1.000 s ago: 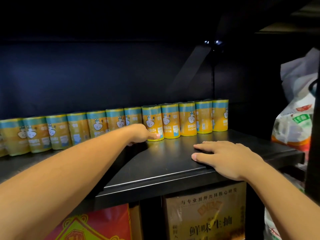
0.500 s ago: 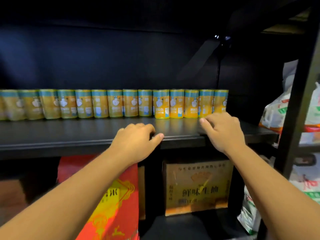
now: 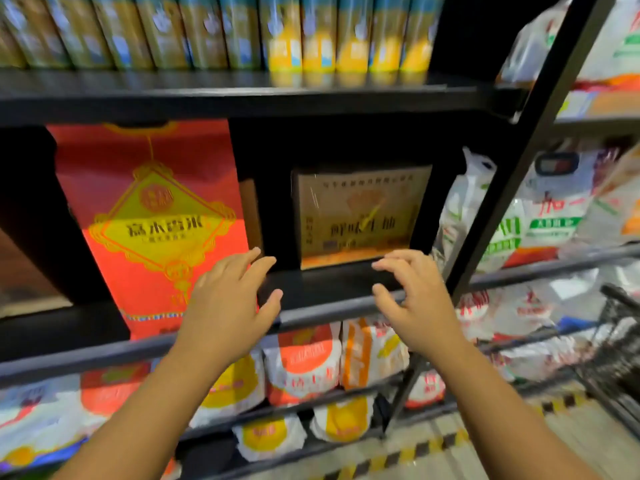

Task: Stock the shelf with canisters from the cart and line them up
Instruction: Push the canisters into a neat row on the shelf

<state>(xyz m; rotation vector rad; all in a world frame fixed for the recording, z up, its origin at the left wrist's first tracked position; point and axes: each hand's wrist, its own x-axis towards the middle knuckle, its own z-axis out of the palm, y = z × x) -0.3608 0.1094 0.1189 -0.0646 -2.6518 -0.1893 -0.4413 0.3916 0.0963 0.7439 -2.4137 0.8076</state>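
Hands empty, canisters overhead, cart off right.
Your left hand (image 3: 228,303) and right hand (image 3: 415,299) hang loose-fingered, holding nothing. Canisters (image 3: 242,32) stand upright on the shelf (image 3: 207,95) at 12 o'clock; cart (image 3: 620,344) lies at 4 o'clock, nearer your right hand.

The brown carton (image 3: 360,216) on the middle shelf carries large dark characters reading 鲜味生抽; the small line along its top is too blurred to read. To its left, the red box (image 3: 152,216) shows four dark characters in a yellow diamond, the last apparently 米. A white bag (image 3: 554,209) at right bears a red 加. Print on the canisters (image 3: 311,29) is unreadable.
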